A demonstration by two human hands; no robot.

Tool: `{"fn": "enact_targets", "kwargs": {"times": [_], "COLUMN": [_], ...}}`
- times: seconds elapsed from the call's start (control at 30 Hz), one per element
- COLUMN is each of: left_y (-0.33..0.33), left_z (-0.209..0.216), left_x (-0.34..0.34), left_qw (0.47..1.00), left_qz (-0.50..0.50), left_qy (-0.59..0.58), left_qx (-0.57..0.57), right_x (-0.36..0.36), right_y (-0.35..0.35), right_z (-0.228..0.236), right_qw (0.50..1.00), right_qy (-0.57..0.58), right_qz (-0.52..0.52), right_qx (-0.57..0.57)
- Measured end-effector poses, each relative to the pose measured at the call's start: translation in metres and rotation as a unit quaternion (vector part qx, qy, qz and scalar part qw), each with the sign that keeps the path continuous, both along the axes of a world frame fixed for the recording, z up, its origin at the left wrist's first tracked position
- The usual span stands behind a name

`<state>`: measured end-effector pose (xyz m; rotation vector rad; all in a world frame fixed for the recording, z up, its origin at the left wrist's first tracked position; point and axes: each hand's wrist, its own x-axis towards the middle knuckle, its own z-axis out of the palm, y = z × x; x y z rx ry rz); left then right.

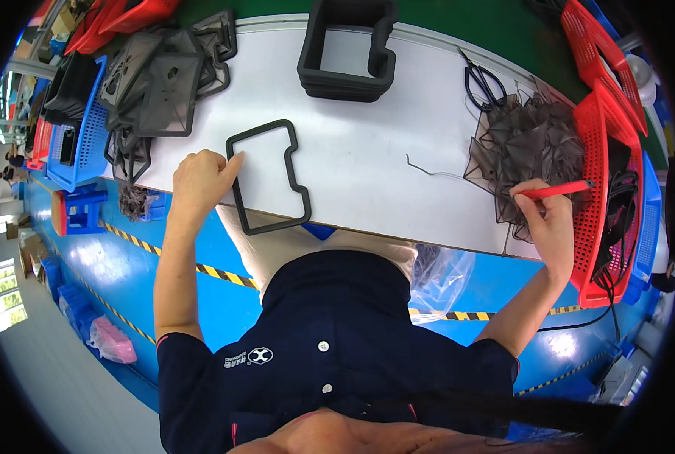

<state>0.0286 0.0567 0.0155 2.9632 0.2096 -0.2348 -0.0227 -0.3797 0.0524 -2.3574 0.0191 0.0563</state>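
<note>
The left hand (pixel 203 181) curls, thumb touching the black frame (pixel 277 225), its grip unclear from here; right of that frame, the right hand (pixel 551 223) clasps a red tool (pixel 561 189)

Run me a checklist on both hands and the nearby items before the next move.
1. Left hand at the black frame: ok, its thumb is at the frame's left side; how firmly it presses, cannot tell.
2. Right hand free: not ok, it grips a red pen-shaped tool.
3. Frame apart from the stack of black frames: ok, it lies alone, nearer the person.
4. Scissors out of both hands: ok, they lie beyond the right hand.
5. Right hand clear of the dark film pile: cannot tell, they overlap in this view.
</note>
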Motion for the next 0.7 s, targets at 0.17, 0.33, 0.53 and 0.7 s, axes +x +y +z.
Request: {"fn": "enact_targets", "kwargs": {"times": [0.17,0.33,0.53,0.7], "left_y": [-0.023,-0.025,-0.027,-0.03], "left_z": [0.004,-0.007,-0.004,0.004], "left_x": [0.019,0.038,0.041,0.036], "left_qw": [0.975,0.948,0.973,0.946], "left_qz": [-0.141,-0.246,-0.185,-0.271], "left_qy": [-0.151,-0.173,-0.056,-0.113], "left_qx": [-0.075,-0.108,-0.124,-0.137], "right_x": [0.025,0.03,0.019,0.022], "right_y": [0.035,0.005,-0.06,-0.015], "right_z": [-0.012,0.026,0.035,0.004], "right_qw": [0.996,0.968,0.942,0.903], "right_qy": [-0.057,-0.213,-0.182,-0.295], "right_qz": [0.044,-0.115,-0.252,-0.204], "right_qx": [-0.052,-0.064,-0.13,-0.238]}}
